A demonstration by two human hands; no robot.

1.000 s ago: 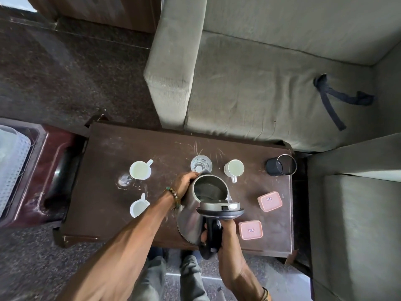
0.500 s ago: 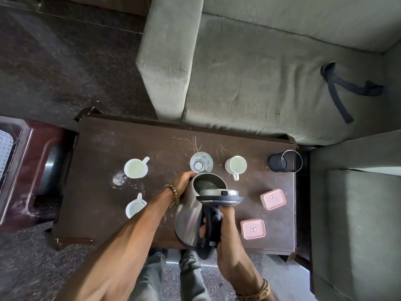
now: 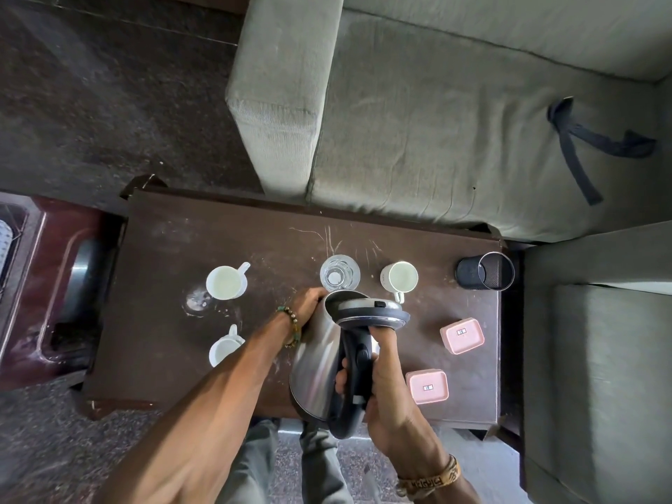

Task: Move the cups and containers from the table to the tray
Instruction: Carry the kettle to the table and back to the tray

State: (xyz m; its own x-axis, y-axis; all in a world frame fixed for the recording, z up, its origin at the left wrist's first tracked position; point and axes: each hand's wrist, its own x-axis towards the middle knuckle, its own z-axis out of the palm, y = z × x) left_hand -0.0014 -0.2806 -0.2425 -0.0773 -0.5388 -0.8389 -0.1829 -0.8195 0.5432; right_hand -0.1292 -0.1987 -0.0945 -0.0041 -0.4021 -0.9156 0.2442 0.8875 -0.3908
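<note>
Your right grip [image 3: 385,389] wraps the kettle [image 3: 318,358] handle; left grip [image 3: 309,303] on its side, fingers hidden, can't tell. Kettle's tilted w/ lid ajar, so you could spill or clip the glass [image 3: 340,277].

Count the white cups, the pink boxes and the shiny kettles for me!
White ceramic cups with handles: 3
Pink square plastic lidded boxes: 2
Shiny steel kettle with a black handle: 1
Total: 6

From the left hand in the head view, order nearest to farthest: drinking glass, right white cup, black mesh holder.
1. Drinking glass, just beyond the left hand.
2. Right white cup, farther right.
3. Black mesh holder, table's right corner.
</note>
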